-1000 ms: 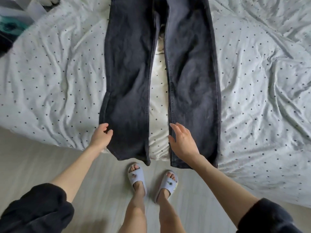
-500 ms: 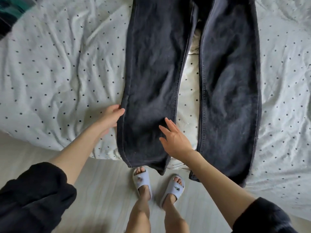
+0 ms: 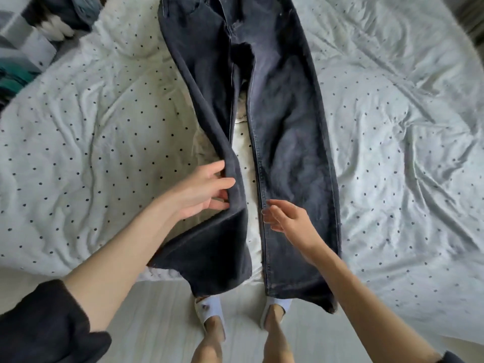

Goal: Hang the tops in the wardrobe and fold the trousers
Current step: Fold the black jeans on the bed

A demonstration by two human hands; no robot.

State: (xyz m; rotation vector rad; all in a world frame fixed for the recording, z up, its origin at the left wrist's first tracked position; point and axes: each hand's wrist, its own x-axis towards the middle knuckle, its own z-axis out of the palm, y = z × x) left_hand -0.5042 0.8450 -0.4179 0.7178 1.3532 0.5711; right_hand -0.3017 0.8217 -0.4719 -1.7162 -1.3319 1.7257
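Head-cam view looking down at a bed (image 3: 78,142) w/ white dotted bedding. Dark trousers (image 3: 288,142) lie front-up and lengthwise on it, waistband far from the person, hems hanging off the near edge over the pale floor (image 3: 162,318), so both legs are w/in reach for a lengthwise fold. Left hand (image 3: 201,192) is at the outer edge of the left trouser leg, fingers tucked under the cloth and thumb on top; that edge is lifted and rolled inward, prob. the start of folding one leg over the other. Right hand (image 3: 288,218) is open, fingers loosely bent, fingertips at the inner seam of the right leg, holding nothing; it seems placed to steady that leg. Person's feet in white slippers (image 3: 209,310) stand below the hems. Blurred clothing pile (image 3: 52,19) at top left.
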